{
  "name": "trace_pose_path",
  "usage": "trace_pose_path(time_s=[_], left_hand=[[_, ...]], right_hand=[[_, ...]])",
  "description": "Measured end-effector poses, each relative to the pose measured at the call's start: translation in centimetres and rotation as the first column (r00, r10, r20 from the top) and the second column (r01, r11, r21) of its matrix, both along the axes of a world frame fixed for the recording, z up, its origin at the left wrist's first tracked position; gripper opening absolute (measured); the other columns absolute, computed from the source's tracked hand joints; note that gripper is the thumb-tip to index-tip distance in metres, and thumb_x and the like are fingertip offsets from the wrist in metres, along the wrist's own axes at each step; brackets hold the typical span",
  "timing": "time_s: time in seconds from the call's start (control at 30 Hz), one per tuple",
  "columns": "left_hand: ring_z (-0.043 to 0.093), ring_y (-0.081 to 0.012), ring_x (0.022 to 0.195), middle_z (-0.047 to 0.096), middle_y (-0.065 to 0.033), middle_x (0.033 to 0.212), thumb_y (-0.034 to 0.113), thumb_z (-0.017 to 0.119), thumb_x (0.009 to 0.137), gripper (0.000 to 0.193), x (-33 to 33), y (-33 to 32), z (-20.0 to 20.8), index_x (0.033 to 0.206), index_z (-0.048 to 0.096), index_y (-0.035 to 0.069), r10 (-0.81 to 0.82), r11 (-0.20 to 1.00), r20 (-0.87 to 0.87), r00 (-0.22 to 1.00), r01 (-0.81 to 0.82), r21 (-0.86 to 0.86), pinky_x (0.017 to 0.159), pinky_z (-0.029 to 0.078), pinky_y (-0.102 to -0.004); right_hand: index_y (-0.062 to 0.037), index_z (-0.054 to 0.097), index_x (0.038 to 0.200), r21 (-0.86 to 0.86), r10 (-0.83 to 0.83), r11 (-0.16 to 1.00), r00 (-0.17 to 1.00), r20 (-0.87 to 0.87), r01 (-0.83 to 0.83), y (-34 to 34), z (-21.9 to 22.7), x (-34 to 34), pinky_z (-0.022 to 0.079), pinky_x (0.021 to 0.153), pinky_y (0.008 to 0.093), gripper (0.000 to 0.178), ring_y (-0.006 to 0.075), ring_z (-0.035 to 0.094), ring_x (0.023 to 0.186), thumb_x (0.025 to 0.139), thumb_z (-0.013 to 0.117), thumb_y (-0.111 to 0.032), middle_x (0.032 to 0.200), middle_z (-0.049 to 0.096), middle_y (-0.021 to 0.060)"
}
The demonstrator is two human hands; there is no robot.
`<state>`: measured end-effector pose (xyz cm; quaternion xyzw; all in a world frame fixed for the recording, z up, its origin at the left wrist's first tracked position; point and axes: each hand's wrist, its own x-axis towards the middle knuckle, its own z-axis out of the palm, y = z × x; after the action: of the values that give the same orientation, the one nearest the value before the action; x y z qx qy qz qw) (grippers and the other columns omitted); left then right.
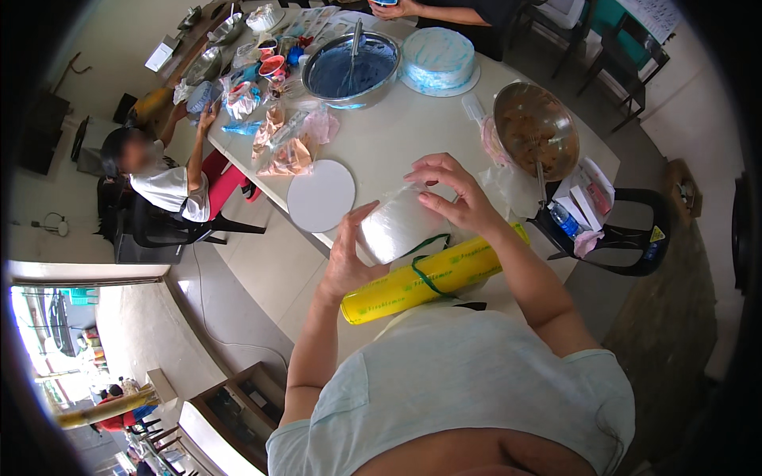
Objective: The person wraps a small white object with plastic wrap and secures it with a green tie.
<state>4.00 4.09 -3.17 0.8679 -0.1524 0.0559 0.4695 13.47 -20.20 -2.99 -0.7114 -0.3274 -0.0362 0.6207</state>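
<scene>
"Pale blue shirt cloth (452, 381) is filling the near side, and just beyond it a yellow roll (389, 297) is lying slantwise, with a dark green strap (423, 275) looping around it."

"What are the hands doing?"

"They're framing a shiny clear plastic bundle (393, 228) beyond the roll. On its left side the left hand (349, 260) is curving, thumb and fingers standing apart. Over its far right part the right hand (451, 193) is arching, thumb and bent fingers also parting. Whether either is pinching any film, I can't tell."

"And farther along the table (397, 143)?"

"Left of the bundle, a round white board (321, 196) is lying flat. Off to the right, a metal bowl (565, 131) is holding brown mix and a whisk."

"Beyond those?"

"Another metal bowl (361, 102) is holding dark blue mix and its own whisk; just right of it a blue-and-white cake (438, 65) is resting on a board. Far left, a seated person (171, 189) is holding something bluish in both hands."
</scene>
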Motion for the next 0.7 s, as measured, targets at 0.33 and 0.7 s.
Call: trace_pose_path(time_s=[0.33,0.7], left_hand=[[0.045,-0.0332,0.135,0.05,-0.0144,0.141,-0.001,0.082,0.056,0.088,1.5,1.0,-1.5,0.138,0.05,0.008,-0.058,0.991,-0.052,0.997,0.051,-0.125,0.102,0.047,-0.0428],[0.039,-0.0366,0.142,0.051,-0.0113,0.143,-0.006,0.078,0.056,0.089,1.5,1.1,-4.5,0.138,0.049,0.01,-0.148,0.96,-0.093,0.985,0.121,-0.252,0.107,0.047,-0.0436]], right_hand=[[-0.0015,0.072,0.096,-0.166,0.159,0.972,0.985,-0.061,-0.168,-0.8,1.8,2.9,0.052,0.084,0.0314,0.011,0.021,0.065,0.094,0.087,0.073,-0.008,0.101,0.067,0.0076],[0.0019,0.066,0.094,-0.167,0.117,0.967,0.916,-0.385,-0.194,0.2,2.4,3.4,0.052,0.076,0.0262,0.008,0.0125,0.066,0.081,0.094,0.065,-0.006,0.084,0.069,0.0049]])
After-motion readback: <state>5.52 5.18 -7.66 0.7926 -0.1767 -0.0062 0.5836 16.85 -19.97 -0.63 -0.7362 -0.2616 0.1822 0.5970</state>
